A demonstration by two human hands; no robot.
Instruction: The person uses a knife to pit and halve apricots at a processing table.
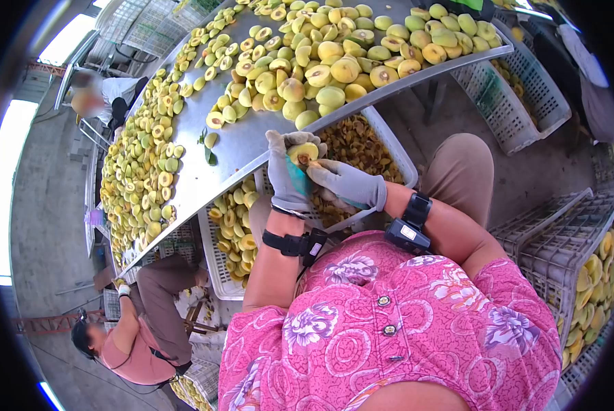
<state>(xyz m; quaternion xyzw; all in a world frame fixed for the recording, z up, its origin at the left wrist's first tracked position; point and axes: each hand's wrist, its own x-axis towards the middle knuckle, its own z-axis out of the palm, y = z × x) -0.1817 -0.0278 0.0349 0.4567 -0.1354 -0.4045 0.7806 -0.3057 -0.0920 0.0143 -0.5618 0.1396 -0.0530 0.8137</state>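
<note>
My left hand (290, 175), in a grey glove with a green patch, holds a halved yellow-green fruit (303, 155) just past the table's near edge. The brown centre of the fruit faces up. My right hand (348, 183), gloved in grey, has its fingers closed at the fruit's lower right side; whether they pinch a small tool or piece is hidden. Below both hands is a white crate (404, 161) with brown pits and scraps. Beyond them, piles of halved fruit (331, 68) lie on the metal table (204, 127).
A crate of fruit halves (214, 264) stands left of my arms. Another white crate (512, 130) is at the upper right, with stacked grey crates (560, 240) at the right. Two co-workers sit at the left, one in pink (139, 353), one in white (115, 92).
</note>
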